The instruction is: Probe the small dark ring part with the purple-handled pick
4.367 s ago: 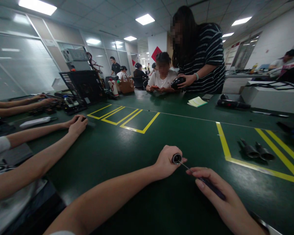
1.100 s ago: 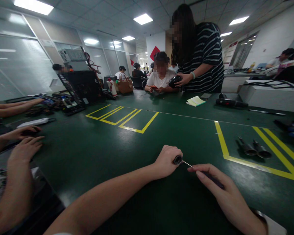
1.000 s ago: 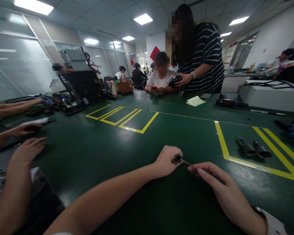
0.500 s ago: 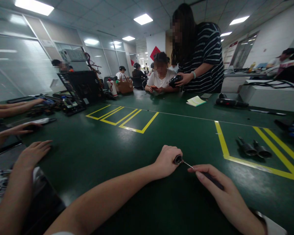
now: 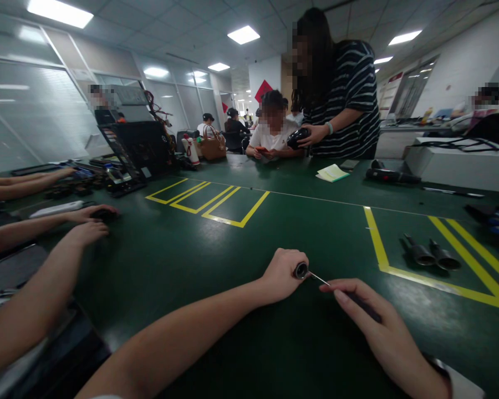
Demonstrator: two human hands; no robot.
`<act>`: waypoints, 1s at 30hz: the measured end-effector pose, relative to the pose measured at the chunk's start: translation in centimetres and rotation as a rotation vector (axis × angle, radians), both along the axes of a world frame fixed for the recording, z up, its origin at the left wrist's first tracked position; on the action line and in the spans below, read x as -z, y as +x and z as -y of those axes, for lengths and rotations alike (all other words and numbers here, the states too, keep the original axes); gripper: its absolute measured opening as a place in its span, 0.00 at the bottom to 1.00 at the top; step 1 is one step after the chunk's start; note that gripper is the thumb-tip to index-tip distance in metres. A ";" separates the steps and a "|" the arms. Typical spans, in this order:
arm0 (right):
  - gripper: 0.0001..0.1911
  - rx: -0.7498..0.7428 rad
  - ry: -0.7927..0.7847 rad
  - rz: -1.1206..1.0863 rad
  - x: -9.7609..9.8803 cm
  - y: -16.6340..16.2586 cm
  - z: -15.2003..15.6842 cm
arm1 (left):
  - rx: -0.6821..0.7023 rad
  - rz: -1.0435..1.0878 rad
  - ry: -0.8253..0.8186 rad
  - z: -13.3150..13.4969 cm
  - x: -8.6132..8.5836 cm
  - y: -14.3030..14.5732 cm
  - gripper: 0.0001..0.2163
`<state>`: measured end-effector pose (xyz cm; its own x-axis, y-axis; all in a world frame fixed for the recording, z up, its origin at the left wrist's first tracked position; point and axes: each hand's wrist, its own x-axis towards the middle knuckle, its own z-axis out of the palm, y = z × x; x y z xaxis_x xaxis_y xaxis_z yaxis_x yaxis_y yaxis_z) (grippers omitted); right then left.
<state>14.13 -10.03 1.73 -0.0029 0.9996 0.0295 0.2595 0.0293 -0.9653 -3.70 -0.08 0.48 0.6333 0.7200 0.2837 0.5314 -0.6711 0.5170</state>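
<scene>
Near the middle of the green table [image 5: 183, 266], my left hand [image 5: 279, 276] is closed around a dark, hollow metal cup-shaped part [image 5: 301, 270]. Its round open end faces me, and the rest is hidden in my fist. My right hand [image 5: 376, 316] grips a screwdriver [image 5: 362, 306] with a dark handle and a thin bright shaft. The shaft points left and its end is at the right side of the cup-shaped part; whether it touches I cannot tell. Two similar metal parts with stems [image 5: 419, 252] lie to the right, inside yellow tape lines [image 5: 424, 279].
At the left, a co-worker's hands and arms [image 5: 81, 235] rest on the table, one on a dark mouse. Across the table a standing person [image 5: 349, 100] holds a black object beside a seated person. Papers [image 5: 332, 172] and a white box [image 5: 453, 163] lie farther back.
The round opening of the part in my left hand faces me slightly more. My right hand and screwdriver have barely moved. The co-worker's hands at the left have shifted right and forward.
</scene>
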 end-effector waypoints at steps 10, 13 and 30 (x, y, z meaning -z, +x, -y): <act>0.14 -0.002 -0.071 -0.108 0.2 0.3 -0.3 | 0.027 0.005 -0.016 0.3 -0.3 0.0 0.06; 0.14 0.003 -0.131 -0.261 0.4 0.4 -0.4 | 0.061 0.026 -0.065 0.3 -0.7 -0.1 0.07; 0.14 -0.007 -0.016 -0.021 0.0 0.3 0.2 | 0.059 -0.027 0.010 0.2 -0.2 -0.1 0.05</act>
